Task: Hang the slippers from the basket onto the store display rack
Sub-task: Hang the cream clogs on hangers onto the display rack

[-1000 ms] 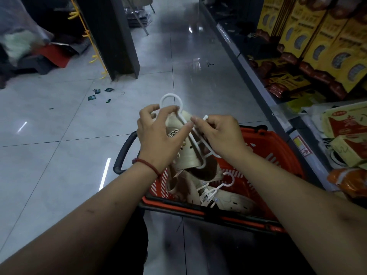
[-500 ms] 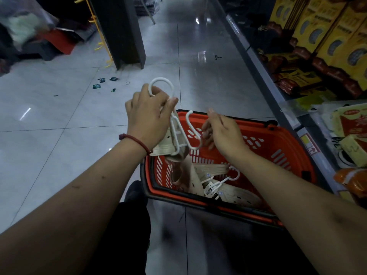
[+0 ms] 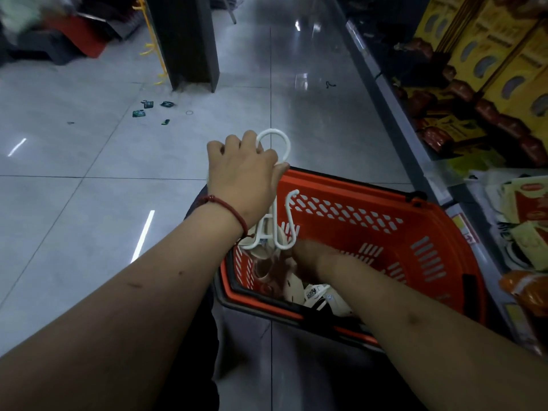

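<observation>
left hand [image 3: 243, 179] holds white hanger [image 3: 272, 131], right hand [image 3: 308, 256] blurred inside orange basket [image 3: 341, 232]

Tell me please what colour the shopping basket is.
The perforated plastic basket is orange-red, per head view.

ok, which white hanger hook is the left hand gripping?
The round hook sticking up above the left hand; the narrower hook pokes out bare below it, over the basket.

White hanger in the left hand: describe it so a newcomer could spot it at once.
Find the orange basket on the grey floor. Above its far left corner the left hand, red cord at the wrist, grips a white hanger. It loops round above the knuckles; the second hook hangs lower, below the hand.
</observation>
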